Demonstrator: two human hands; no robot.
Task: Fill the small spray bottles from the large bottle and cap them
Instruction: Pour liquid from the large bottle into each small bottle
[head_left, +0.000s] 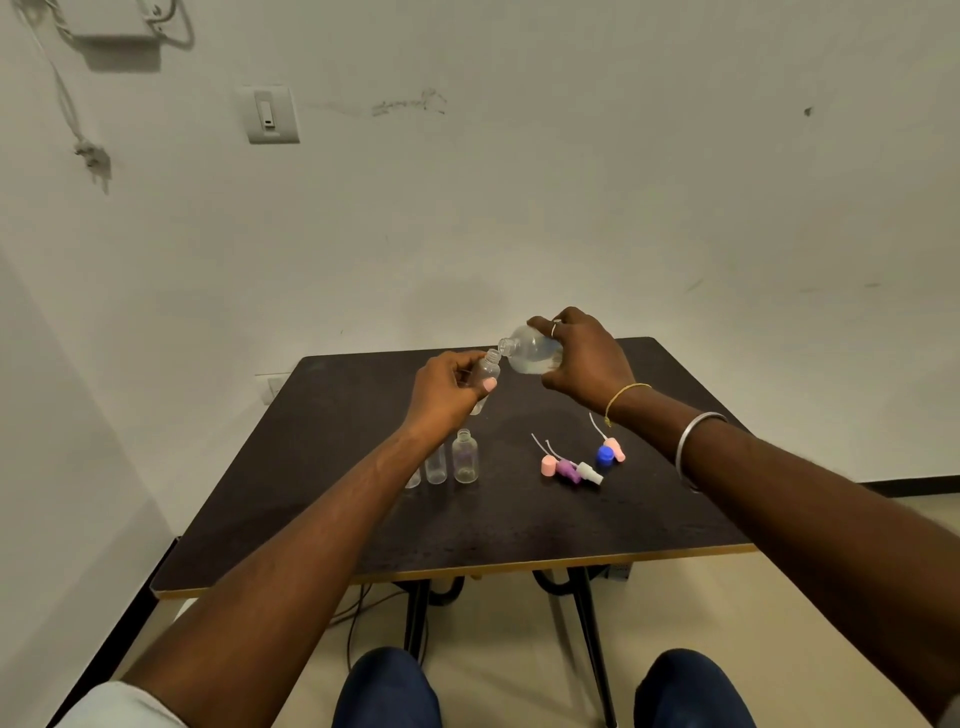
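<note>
The left hand (441, 389) holds a small bottle (487, 370) in the air over the far middle of the counter (337, 493). Its fingers (470, 358) are curled round the bottle's body and the thumb presses on the near side. This bottle is clear and uncapped, and it leans with its neck up and to the right.

The right hand (587, 358) grips the large bottle (530, 351) from above, with its fingers (543, 325) wrapped over the top and the thumb underneath. The large bottle is tipped almost onto its side with its open mouth pointing left, and that mouth meets the small bottle's mouth. Clear liquid lies along its lower side. Whether any is flowing is too small to tell.

On the counter below the left hand, three clear uncapped bottles stand upright in a row. The right one (465, 457) is in full view, the middle one (435, 465) is just beside it, and the left one (413, 478) is partly hidden by the forearm. The base of another clear bottle (477, 406) shows just under the left hand.

To the right, apart from the row, spray caps with thin white tubes lie on their sides. A pink cap (548, 466), a purple cap (567, 470) and a white cap (589, 473) lie close together. A blue cap (604, 455) and a second pink cap (618, 450) touch each other near the right wrist. That wrist wears a gold thread (623, 395), and a metal bangle (693, 441) sits further up the arm.
</note>
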